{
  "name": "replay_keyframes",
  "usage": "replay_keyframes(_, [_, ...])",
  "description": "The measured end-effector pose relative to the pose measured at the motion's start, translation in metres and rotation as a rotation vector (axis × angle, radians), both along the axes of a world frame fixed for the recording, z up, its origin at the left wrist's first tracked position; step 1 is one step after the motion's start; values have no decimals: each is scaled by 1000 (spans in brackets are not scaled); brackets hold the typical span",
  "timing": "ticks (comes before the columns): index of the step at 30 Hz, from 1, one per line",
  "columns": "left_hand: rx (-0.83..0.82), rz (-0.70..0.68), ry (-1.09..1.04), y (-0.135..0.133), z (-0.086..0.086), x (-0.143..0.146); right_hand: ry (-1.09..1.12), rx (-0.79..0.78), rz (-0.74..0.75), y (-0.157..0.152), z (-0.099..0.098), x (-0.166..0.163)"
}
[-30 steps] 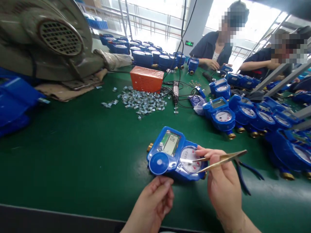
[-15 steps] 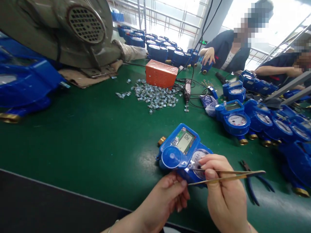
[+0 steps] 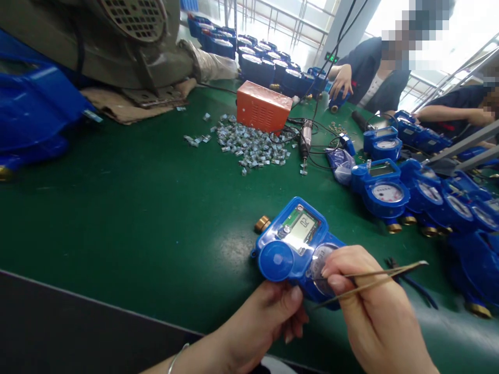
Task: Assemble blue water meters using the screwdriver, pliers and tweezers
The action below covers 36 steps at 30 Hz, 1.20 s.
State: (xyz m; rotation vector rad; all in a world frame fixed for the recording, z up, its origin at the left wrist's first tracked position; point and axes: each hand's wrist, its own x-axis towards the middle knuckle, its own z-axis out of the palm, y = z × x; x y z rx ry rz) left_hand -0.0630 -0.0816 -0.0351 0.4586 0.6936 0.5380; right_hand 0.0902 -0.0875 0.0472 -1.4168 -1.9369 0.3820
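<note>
A blue water meter (image 3: 290, 236) with a lit-looking digital display, a round blue cap and a brass end lies on the green table in front of me. My left hand (image 3: 278, 314) is closed at its near edge, thumb bent over and fingers curled; what lies between the fingertips is partly hidden. Gold-coloured tweezers (image 3: 374, 279) are pinched in my right hand (image 3: 380, 306), over the meter's round dial (image 3: 322, 265). Their points face left, spread apart, one near my left thumb and the other hidden by my fingers.
Behind the meter are a pile of small clear seals (image 3: 253, 148), an orange box (image 3: 263, 106) and a corded screwdriver (image 3: 306, 137). Pliers (image 3: 419, 291) lie right, near several blue meters (image 3: 384, 195). A large blower (image 3: 128, 57) stands left. A co-worker's hand (image 3: 342, 80) touches a meter.
My right hand and the tweezers have shifted slightly, and the tweezer points have drawn back from my left thumb. The whole view has tilted downward a little.
</note>
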Motion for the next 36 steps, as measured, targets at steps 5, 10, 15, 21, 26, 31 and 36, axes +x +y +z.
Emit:
replay_keyframes(5, [45, -22, 42, 1, -1, 2, -96, 7, 51, 7, 8, -3])
replay_keyframes(10, [59, -27, 51, 2, 0, 4, -137, 96, 165, 8, 10, -7])
replay_keyframes(15, [112, -22, 99, 0, 2, 6, -114, 55, 181, 10, 12, -6])
replay_keyframes(21, [123, -24, 137, 1, 6, 5, -45, -159, 99, 13, 8, 0])
replay_keyframes(26, [19, -120, 162, 1, 9, 2, 31, -181, -14, 12, 0, 1])
replay_keyframes(31, [-126, -86, -4, 8, 20, -1, 26, -209, -88, 15, 0, 1])
replay_keyframes(36, [-225, -66, -123, 13, 30, -1, 52, -229, -106, 15, 1, -1])
